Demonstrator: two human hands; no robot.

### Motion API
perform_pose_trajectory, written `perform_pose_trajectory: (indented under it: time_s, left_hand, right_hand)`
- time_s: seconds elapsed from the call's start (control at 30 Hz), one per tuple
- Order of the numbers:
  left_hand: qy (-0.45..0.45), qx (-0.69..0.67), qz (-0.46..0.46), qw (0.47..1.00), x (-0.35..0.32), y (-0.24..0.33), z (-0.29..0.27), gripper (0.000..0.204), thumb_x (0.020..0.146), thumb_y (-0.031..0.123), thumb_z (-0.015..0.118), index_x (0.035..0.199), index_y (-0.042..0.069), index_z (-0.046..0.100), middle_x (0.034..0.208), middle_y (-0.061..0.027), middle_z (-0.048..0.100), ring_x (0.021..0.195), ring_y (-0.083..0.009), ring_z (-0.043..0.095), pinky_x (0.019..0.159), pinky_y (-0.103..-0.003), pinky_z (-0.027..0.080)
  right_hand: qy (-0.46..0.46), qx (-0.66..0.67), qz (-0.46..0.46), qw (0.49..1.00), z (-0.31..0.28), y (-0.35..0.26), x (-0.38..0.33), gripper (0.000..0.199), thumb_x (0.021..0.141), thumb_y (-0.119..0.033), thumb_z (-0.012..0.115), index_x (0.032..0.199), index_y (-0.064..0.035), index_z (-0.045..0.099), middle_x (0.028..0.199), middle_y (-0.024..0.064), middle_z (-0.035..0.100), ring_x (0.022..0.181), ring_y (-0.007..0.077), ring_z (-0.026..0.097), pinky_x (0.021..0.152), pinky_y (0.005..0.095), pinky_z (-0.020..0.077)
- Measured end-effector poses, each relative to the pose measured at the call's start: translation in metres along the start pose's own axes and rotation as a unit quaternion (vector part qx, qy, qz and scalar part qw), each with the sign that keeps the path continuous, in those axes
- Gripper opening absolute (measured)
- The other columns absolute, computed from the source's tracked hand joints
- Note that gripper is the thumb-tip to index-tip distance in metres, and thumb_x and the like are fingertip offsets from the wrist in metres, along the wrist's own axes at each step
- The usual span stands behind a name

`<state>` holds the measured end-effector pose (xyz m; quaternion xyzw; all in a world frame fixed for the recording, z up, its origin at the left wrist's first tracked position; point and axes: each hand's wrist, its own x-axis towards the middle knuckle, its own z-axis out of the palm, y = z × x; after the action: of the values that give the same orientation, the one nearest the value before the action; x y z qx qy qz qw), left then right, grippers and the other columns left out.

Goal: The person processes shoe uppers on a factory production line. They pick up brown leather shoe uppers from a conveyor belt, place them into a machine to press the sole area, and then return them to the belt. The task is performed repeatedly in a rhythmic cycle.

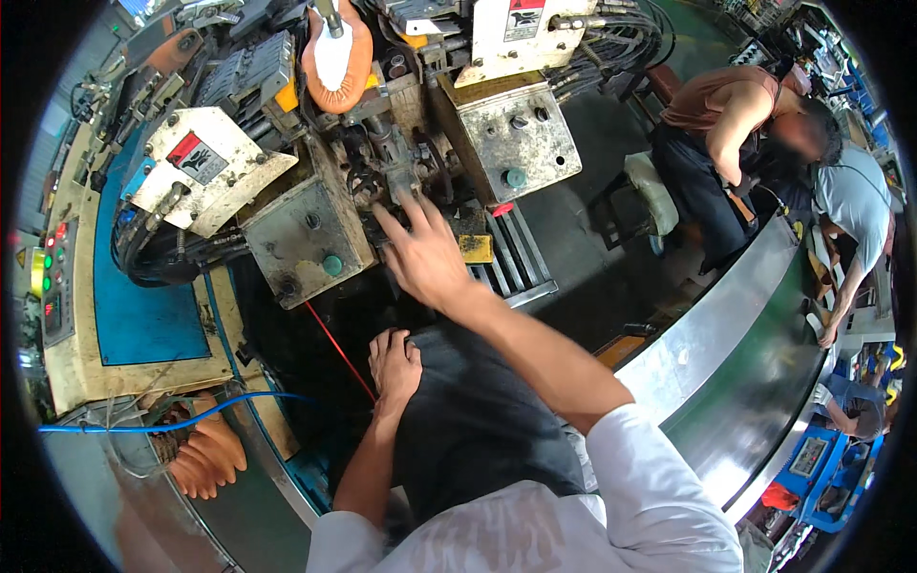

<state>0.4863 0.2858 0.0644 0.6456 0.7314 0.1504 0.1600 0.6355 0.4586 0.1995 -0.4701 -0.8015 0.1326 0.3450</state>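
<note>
My right hand [420, 253] reaches forward with fingers spread, empty, just below the dark central clamp mechanism [387, 172] of a large worn machine. A yellow block [476, 248] sits right beside that hand. My left hand [394, 368] is curled into a loose fist and rests on the edge of my dark apron [478, 420], near the machine's black front. An orange shoe upper with a white insole [334, 53] is mounted upside down at the machine's top.
Two metal side boxes [310, 239] [511, 134] flank the mechanism. A control panel with lit buttons [53, 277] stands at the left. Orange shoe lasts [205, 454] lie lower left. A curved steel conveyor [735, 353] runs on the right, with other people [745, 124] beyond it.
</note>
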Motion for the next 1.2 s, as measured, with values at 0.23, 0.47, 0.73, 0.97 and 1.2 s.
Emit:
perform_pose_trajectory:
  time_s: [0.23,0.47,0.73,0.97,1.2]
  left_hand:
    - [-0.033,0.024,-0.004,0.999,-0.001,0.007,0.000,0.030,0.100,0.022,0.065,0.127,0.009,0.068,0.138,-0.0144,0.062,0.134,-0.0393,0.054,0.110,-0.054,0.047]
    - [-0.046,0.049,-0.048,0.997,0.004,0.008,-0.002,0.034,0.100,0.026,0.063,0.128,0.009,0.072,0.138,-0.0150,0.064,0.132,-0.0394,0.056,0.109,-0.054,0.050]
    - [-0.031,0.030,-0.064,0.997,0.007,-0.001,0.003,0.032,0.097,0.026,0.063,0.122,0.008,0.074,0.133,-0.0152,0.067,0.128,-0.0389,0.059,0.104,-0.056,0.053]
    - [-0.033,0.028,-0.059,0.997,0.008,0.004,0.003,0.031,0.098,0.024,0.063,0.122,0.008,0.074,0.132,-0.0161,0.067,0.125,-0.0410,0.060,0.103,-0.055,0.053]
    - [-0.019,0.027,-0.056,0.998,0.007,0.002,0.009,0.029,0.097,0.025,0.063,0.117,0.008,0.074,0.132,-0.0145,0.068,0.127,-0.0391,0.060,0.102,-0.056,0.054]
  right_hand:
    - [-0.277,-0.054,0.237,0.930,0.030,0.008,-0.179,0.051,0.110,-0.043,0.051,0.154,-0.0176,0.058,0.163,0.0209,0.047,0.142,0.0521,0.049,0.115,0.0604,0.0467]
    - [-0.303,-0.072,0.248,0.917,0.048,0.011,-0.163,0.044,0.110,-0.042,0.052,0.137,-0.0109,0.068,0.142,0.0213,0.062,0.127,0.0486,0.062,0.107,0.0590,0.0517]
    - [-0.303,-0.109,0.217,0.922,0.074,0.010,-0.161,0.037,0.106,-0.035,0.055,0.121,-0.0053,0.071,0.132,0.0209,0.067,0.123,0.0461,0.064,0.103,0.0571,0.0525]
    - [-0.296,-0.114,0.218,0.923,0.070,0.013,-0.162,0.036,0.106,-0.033,0.054,0.120,-0.0051,0.071,0.130,0.0214,0.068,0.121,0.0462,0.065,0.103,0.0568,0.0525]
    - [-0.298,-0.104,0.218,0.924,0.069,0.014,-0.162,0.037,0.107,-0.034,0.053,0.120,-0.0045,0.071,0.130,0.0216,0.068,0.122,0.0471,0.064,0.103,0.0576,0.0524]
